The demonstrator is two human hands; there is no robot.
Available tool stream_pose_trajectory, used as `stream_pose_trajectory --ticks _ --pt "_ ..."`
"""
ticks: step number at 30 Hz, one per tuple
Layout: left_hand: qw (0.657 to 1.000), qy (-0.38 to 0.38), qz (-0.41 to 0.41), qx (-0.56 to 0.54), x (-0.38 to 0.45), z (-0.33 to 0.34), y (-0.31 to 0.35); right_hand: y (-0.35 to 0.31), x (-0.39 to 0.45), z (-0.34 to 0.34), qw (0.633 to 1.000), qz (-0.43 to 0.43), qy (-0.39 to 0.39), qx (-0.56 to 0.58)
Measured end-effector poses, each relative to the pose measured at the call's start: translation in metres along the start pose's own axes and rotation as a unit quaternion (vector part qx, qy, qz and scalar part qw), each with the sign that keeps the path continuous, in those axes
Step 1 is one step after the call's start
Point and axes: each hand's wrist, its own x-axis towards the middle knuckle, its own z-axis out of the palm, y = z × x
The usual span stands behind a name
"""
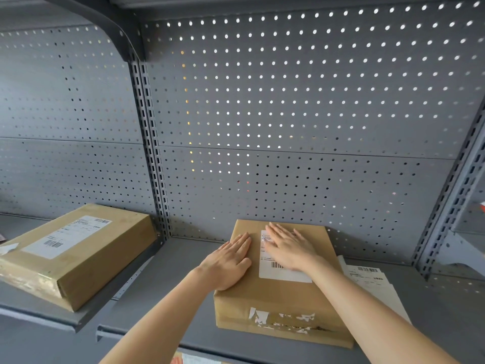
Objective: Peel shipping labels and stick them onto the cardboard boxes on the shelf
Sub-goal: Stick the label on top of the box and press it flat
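Boxes number two on the grey shelf (162, 306), and each has one white label on top. Left hand (228, 261) lies flat and open on the near box (283, 298), fingers together, grasping nothing. Right hand (288, 245) is flat and open too, pressing on that box's label (283, 273). The other box (78, 258) sits far left of the left hand. Two loose label sheets (372, 282) lie just right of the right arm.

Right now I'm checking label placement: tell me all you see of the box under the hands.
The box is brown cardboard, closed, lying flat on the grey shelf. A white label with a barcode sits on top. The right hand lies flat on the label; the left hand lies flat on the top's left edge. Torn white scraps mark its front face.
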Motion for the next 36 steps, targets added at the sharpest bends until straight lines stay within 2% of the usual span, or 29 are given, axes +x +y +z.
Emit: stream_pose_trajectory --ticks 6,14,28,36 --pt "1.0 -0.004 -0.007 0.001 -0.001 -0.001 0.002 0.007 -0.009 0.0 0.998 0.063 0.006 0.007" --pt "1.0 -0.007 -0.01 -0.007 -0.001 -0.001 0.003 0.017 -0.033 0.001 0.996 0.094 0.007 -0.001" --pt "0.999 -0.006 -0.016 0.027 -0.004 -0.003 0.007 0.033 -0.083 0.003 0.994 0.105 -0.002 -0.029" --pt "0.998 0.03 0.013 0.054 -0.009 -0.004 0.021 0.03 -0.108 -0.008 0.996 0.086 -0.015 -0.037"
